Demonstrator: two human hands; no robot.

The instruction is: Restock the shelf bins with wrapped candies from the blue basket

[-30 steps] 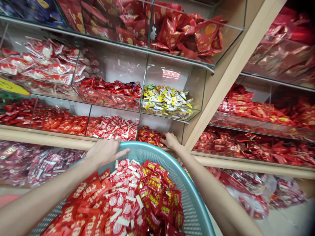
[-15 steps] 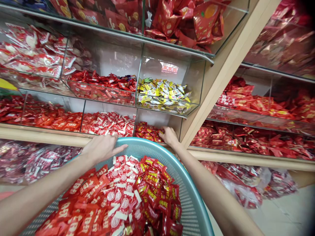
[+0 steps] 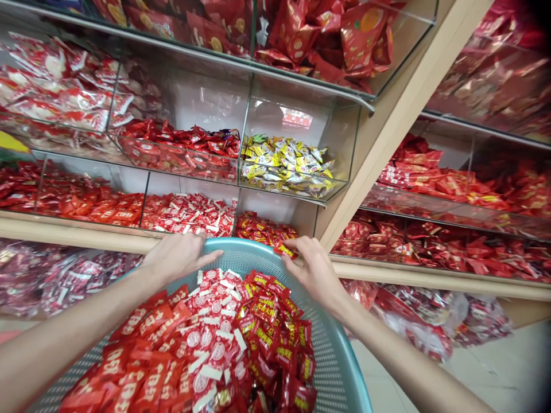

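Note:
A teal plastic basket [image 3: 340,350] holds several kinds of wrapped candy: orange-red packets [image 3: 150,376] on the left, red-and-white ones [image 3: 217,347] in the middle, dark red ones with yellow lettering [image 3: 267,310] on the right. My left hand [image 3: 178,255] lies over the basket's far left rim, thumb apart from the other fingers, which bend over the edge. Over the far right rim, my right hand [image 3: 307,264] pinches a small red-and-yellow candy [image 3: 284,250] between thumb and fingers. Just behind it is the bin of dark red candy [image 3: 260,228].
Glass-fronted shelves hold yellow-and-white candy [image 3: 286,163], red packets [image 3: 185,149] and red-and-white candy [image 3: 193,212]. A wooden post [image 3: 387,143] slants up at the right. Plastic bags of candy [image 3: 417,321] lie under the wooden ledge [image 3: 430,275].
My right hand has come back out of the small bin to above the basket's rim, with a red-and-yellow candy now visible in its fingers. My left hand has hardly moved.

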